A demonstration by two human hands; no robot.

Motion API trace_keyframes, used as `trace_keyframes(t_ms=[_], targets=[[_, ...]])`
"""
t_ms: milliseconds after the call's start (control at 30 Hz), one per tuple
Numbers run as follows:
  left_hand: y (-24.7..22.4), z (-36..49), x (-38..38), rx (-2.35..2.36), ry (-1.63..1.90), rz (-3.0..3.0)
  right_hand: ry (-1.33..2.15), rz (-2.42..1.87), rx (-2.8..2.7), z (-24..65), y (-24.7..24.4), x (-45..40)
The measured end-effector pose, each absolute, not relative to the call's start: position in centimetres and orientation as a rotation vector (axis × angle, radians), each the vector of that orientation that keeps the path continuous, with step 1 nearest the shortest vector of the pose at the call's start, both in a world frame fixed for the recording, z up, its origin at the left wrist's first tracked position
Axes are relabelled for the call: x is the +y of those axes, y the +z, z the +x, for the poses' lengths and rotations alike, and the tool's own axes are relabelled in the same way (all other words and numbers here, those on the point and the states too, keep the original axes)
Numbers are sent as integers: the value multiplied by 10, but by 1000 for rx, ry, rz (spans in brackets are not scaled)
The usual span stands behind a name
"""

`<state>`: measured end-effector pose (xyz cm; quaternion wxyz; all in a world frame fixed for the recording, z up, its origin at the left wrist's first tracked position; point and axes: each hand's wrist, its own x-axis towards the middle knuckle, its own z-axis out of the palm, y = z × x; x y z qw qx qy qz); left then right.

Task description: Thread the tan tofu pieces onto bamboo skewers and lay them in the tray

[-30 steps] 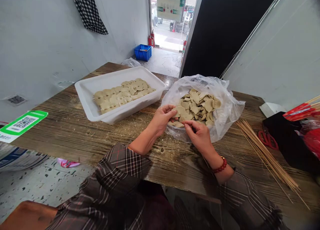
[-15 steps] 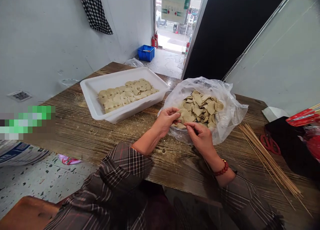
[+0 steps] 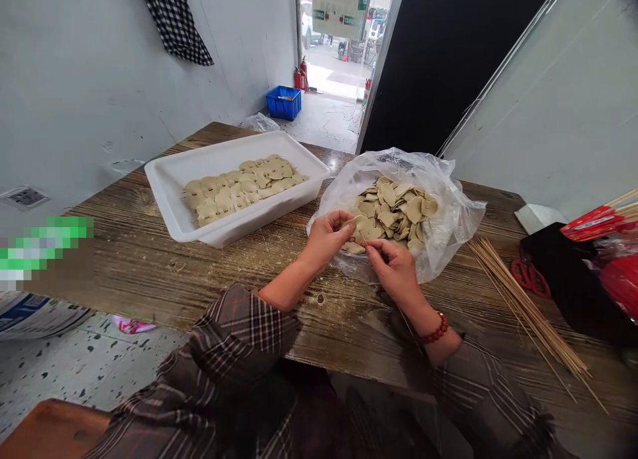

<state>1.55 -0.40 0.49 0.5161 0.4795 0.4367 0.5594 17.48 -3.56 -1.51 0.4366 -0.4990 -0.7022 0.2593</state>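
My left hand pinches a thin, round beige slice between thumb and fingers, just over the near side of a heap. Close beside it, my right hand is closed on a thin bamboo skewer, its tip at the slice; the shaft runs back beneath my wrist. Whether the tip has gone through the slice, I cannot tell. Under and beyond both hands, loose slices lie heaped in a clear plastic bag. To the left, a white tray holds rows of skewered slices.
Many bamboo skewers lie in a bundle on the wooden table, right of the bag. Red scissors and a black box are at the far right. A blue crate stands on the floor near the doorway.
The whole view has shifted slightly, so everything appears a little further left. Both hands keep their grip on slice and skewer, with little change between them.
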Motion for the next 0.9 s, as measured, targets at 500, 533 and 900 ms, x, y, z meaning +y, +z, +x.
trace_keyframes(t_ms=[500, 533, 900], targets=[[0, 16, -2, 1124, 1266, 1307, 640, -1283, -1705, 175, -16, -29], [0, 17, -3, 1098, 1249, 1295, 626, -1279, -1701, 176, -15, -28], [0, 15, -2, 941, 1124, 1192, 644, -1206, -1679, 175, -12, -28]])
